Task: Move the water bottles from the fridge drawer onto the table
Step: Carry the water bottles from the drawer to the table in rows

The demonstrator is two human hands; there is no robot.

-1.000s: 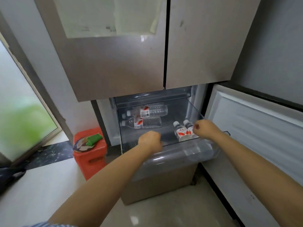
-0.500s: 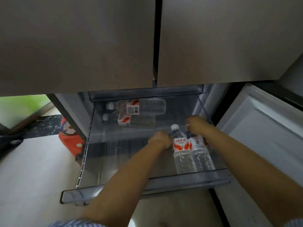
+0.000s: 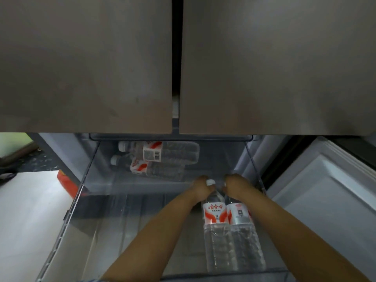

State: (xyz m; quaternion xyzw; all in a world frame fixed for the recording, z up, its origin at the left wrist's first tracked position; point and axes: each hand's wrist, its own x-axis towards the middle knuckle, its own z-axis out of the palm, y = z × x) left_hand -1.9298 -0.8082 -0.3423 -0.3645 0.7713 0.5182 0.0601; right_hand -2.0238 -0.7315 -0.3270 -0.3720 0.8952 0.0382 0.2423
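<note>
at the far left a strip of green, blurred window shows, and below it the pale floor. a red-orange container stands on the floor just beside the left wall of the drawer, mostly hidden by it. the clear fridge drawer is pulled out toward the person, under the two closed upper doors of the fridge.

at the far left part of the drawer two water bottles lie on their sides with the caps pointing left. the far lying bottle shows a white label with a barcode, and the near lying bottle touches it and shows a red and white label.

in the right part of the drawer two more bottles stand side by side, touching each other. the left hand reaches in from the near side and its fingers are curled around the neck of the left standing bottle, just under the white cap. the right hand is curled over the top of the right standing bottle, so its cap is hidden. both bottles have their bases near the front wall of the drawer.

at the right the open lower door shows its white inner side.
</note>
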